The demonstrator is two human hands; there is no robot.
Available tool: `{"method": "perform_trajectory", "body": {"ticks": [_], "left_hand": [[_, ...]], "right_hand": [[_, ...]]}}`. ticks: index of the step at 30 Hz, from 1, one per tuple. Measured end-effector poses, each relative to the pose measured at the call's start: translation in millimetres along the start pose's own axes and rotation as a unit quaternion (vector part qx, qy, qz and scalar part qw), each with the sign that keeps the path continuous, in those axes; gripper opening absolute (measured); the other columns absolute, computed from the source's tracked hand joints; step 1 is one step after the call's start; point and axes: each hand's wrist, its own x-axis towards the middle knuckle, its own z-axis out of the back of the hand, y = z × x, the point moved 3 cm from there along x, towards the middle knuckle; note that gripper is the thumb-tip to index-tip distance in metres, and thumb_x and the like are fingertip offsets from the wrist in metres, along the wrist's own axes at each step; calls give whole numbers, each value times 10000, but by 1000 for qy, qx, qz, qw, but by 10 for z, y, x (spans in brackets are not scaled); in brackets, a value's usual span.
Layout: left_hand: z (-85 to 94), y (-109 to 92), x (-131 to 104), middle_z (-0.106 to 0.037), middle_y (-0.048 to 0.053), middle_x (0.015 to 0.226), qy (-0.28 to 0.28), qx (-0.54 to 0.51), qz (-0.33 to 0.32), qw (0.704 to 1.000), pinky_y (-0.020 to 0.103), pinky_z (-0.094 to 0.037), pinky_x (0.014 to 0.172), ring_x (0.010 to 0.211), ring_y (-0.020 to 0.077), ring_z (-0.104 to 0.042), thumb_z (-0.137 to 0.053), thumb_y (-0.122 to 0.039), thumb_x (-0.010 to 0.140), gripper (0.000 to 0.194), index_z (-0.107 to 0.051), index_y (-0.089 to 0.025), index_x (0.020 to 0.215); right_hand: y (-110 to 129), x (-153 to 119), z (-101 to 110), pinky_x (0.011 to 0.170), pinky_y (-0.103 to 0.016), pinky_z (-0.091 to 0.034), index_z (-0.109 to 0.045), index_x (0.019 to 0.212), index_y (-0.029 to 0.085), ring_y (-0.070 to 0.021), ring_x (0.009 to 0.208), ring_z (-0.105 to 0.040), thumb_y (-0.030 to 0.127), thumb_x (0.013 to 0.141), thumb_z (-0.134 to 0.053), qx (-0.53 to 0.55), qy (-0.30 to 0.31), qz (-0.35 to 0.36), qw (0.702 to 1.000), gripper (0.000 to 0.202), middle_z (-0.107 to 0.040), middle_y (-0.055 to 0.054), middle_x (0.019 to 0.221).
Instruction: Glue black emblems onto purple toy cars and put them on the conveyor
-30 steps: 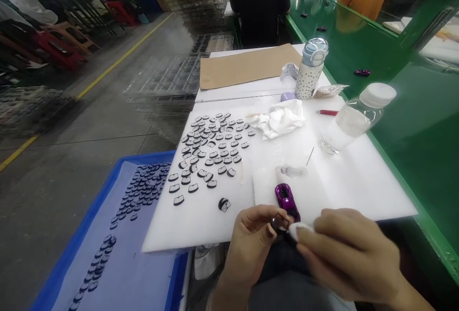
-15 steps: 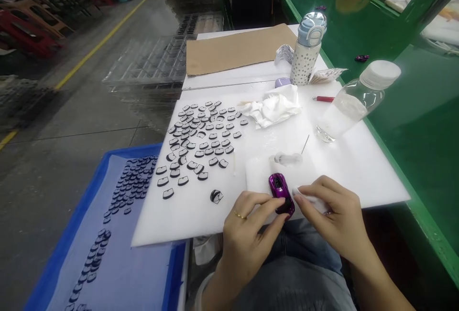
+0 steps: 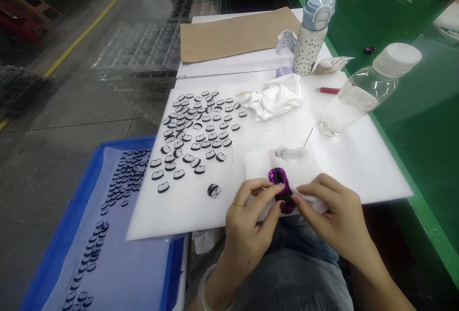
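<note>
A small shiny purple toy car [image 3: 278,176] lies at the near edge of the white foam board. My left hand [image 3: 253,220] is closed on it, index finger across its top and thumb at its rear end. On the car's other side, my right hand [image 3: 332,210] pinches a white cloth [image 3: 315,203], part of which shows under the fingers. Its thumb tip touches the car's right side. Dark fingers' shadow and the hands hide part of the car's rear. Just beyond the car lies a clear, flat plastic piece [image 3: 291,153] with a thin needle [image 3: 308,137] sticking up from it.
Several dark curved window-like pieces [image 3: 195,146] spread over the board's left side; more lie in a blue tray [image 3: 103,158] below. Crumpled white tissue [image 3: 276,98], a clear bottle [image 3: 362,96], a dotted drinking bottle [image 3: 311,38], a red pen [image 3: 328,90] and cardboard [image 3: 236,36] stand or lie beyond.
My right thumb has moved left onto the car's side. My left index finger has shifted farther up the car's top. The whole view has tilted slightly downward.
</note>
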Motion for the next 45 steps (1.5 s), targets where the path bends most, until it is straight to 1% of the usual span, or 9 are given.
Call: {"method": "perform_trajectory", "body": {"ticks": [10, 15, 21, 28, 33, 35, 39, 43, 45], "left_hand": [[20, 27, 6, -613, 51, 1108, 21, -10, 13, 1000, 282, -585, 812, 886, 143, -654, -624, -136, 904, 253, -680, -223, 1135], [43, 78, 37, -561, 99, 1377, 107, 28, -36, 993, 418, -501, 1034, 1254, 275, -551, -728, -224, 843, 492, -579, -245, 1312], [-7, 113, 10, -587, 99, 1378, 97, 58, -41, 993, 436, -460, 1044, 1244, 268, -570, -645, -148, 845, 488, -556, -237, 1316], [-45, 130, -4, -612, 114, 1351, 74, 59, -63, 994, 418, -472, 1023, 1216, 265, -594, -711, -207, 840, 457, -582, -210, 1279], [-79, 202, -78, -677, 122, 1236, -19, 34, -138, 990, 389, -541, 959, 1127, 256, -652, -793, -278, 810, 424, -619, -205, 1190], [-96, 226, -114, -700, 112, 1172, -42, 38, -165, 985, 378, -566, 917, 1086, 253, -673, -805, -300, 804, 401, -639, -205, 1157], [-118, 224, -148, -703, 115, 1119, -70, 76, -198, 975, 365, -565, 873, 1036, 247, -684, -791, -316, 819, 332, -664, -198, 1103], [-154, 201, -141, -690, 130, 1111, -93, 98, -212, 968, 368, -529, 874, 1036, 252, -668, -718, -366, 881, 244, -686, -177, 1033], [-178, 216, -135, -681, 136, 1115, -98, 85, -212, 969, 368, -523, 869, 1043, 248, -659, -612, -445, 945, 304, -694, -165, 1028]], "right_hand": [[-8, 48, -26, 441, -215, -354, -641, 805, 175, -80, 521, -496, 210, 930, -624, 2, 59, -32, 998, 131, -570, 13, 707], [-46, 20, 70, 496, -212, -443, -678, 992, 169, -102, 599, -569, 92, 914, -626, 24, -4, 93, 995, 122, -607, -8, 751], [109, -62, -109, 499, -246, -448, -711, 1017, 142, -117, 607, -528, 117, 915, -619, -82, -29, 219, 972, 140, -601, -44, 801], [120, -98, -106, 454, -198, -439, -685, 1002, 157, -69, 538, -509, 75, 906, -622, -108, -62, 144, 982, 141, -598, -21, 783], [48, -57, 158, 458, -205, -440, -704, 970, 191, -87, 570, -555, 91, 905, -644, 3, -18, 47, 999, 134, -615, -6, 767], [-38, -28, 349, 486, -248, -429, -727, 939, 222, -120, 604, -575, 118, 876, -697, -4, -81, 21, 996, 126, -647, -4, 768], [-369, 7, 745, 499, -289, -364, -753, 925, 216, -141, 553, -532, 231, 829, -776, -84, -337, -34, 937, 100, -649, -7, 716], [-590, 106, 761, 844, -465, -485, -668, 1202, 201, -354, 1057, -608, 337, 833, -764, -246, -259, -79, 931, 404, -698, -134, 1099], [-514, 95, 633, 918, -495, -470, -612, 1261, 198, -361, 1123, -581, 350, 854, -736, -262, -245, -71, 931, 451, -680, -140, 1146]]}}
